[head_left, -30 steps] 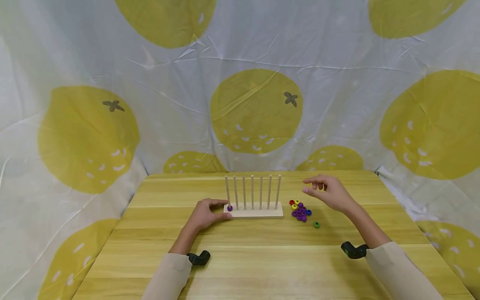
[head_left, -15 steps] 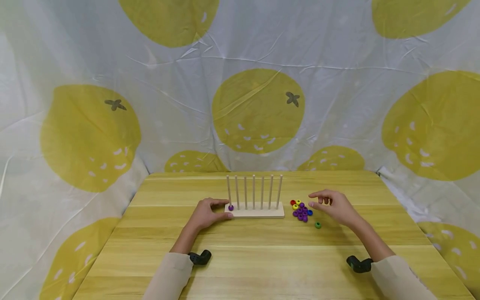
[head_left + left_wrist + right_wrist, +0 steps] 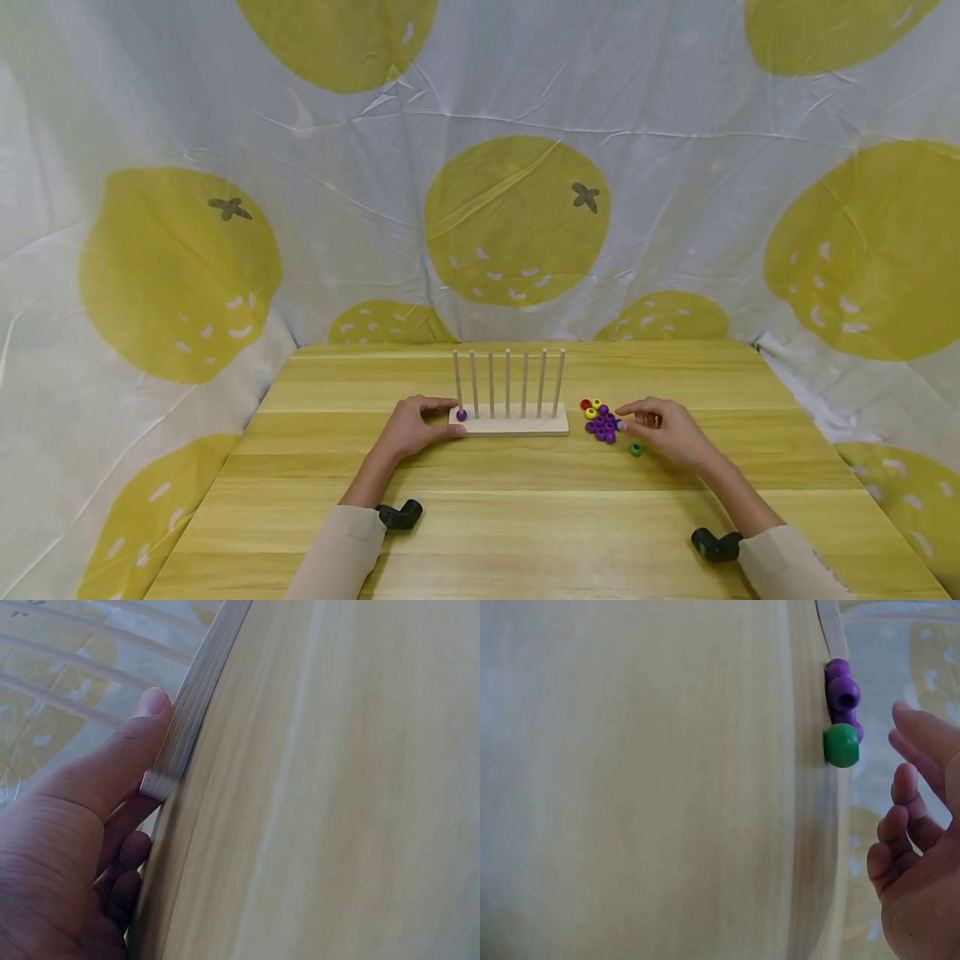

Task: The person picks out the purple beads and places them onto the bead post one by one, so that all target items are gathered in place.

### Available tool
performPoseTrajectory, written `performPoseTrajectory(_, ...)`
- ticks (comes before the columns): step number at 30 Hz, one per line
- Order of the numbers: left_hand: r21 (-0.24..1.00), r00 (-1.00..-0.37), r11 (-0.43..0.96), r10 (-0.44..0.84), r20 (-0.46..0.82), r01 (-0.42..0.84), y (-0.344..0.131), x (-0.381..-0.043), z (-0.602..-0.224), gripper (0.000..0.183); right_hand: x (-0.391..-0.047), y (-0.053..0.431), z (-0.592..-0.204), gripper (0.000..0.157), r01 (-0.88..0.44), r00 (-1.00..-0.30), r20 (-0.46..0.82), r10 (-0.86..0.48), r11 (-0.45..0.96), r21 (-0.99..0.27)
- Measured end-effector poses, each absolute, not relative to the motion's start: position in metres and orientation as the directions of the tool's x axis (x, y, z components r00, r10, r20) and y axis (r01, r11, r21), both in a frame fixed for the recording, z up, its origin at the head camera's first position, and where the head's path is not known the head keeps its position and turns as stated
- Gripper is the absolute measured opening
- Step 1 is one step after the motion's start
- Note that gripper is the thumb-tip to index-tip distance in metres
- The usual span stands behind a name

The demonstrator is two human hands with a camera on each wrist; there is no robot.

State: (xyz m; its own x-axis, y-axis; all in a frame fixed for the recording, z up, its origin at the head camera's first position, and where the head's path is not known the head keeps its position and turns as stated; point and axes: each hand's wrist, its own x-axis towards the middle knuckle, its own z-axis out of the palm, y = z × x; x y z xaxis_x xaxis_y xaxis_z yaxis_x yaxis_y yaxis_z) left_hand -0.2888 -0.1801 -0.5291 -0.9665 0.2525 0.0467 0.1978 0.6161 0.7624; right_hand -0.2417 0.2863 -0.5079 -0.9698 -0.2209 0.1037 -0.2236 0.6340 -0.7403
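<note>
A wooden peg stand (image 3: pixel 517 425) with a row of upright pegs stands on the table. One purple bead (image 3: pixel 461 415) sits at the foot of its leftmost peg. My left hand (image 3: pixel 408 429) grips the left end of the stand's base, the thumb (image 3: pixel 150 709) on the front edge. Right of the stand lies a cluster of purple beads (image 3: pixel 600 423). My right hand (image 3: pixel 667 429) hovers at the cluster's right side, thumb and index finger apart around a blue bead (image 3: pixel 617 425), which they partly cover. Nearer the table's front lies a green bead (image 3: pixel 636 449).
Two yellow beads (image 3: pixel 591 413) and a red bead (image 3: pixel 585 403) lie at the back left of the cluster. The wooden table (image 3: pixel 495 533) ends at a hanging lemon-print cloth (image 3: pixel 360 208). Dark wrist devices (image 3: pixel 716 546) sit at both cuffs.
My right hand has moved slightly right, then down to the blue bead, its fingertips now partly covering it. My left hand stays on the peg stand.
</note>
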Motion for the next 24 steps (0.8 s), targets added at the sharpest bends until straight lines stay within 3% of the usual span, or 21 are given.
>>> performPoseTrajectory(24, 0.769, -0.962, 0.602, 0.266, 0.060, 0.215, -0.182, -0.288, -0.530, 0.054, -0.255, 0.282, -0.526, 0.022, -0.226, -0.970, 0.108, -0.218, 0.644, -0.731)
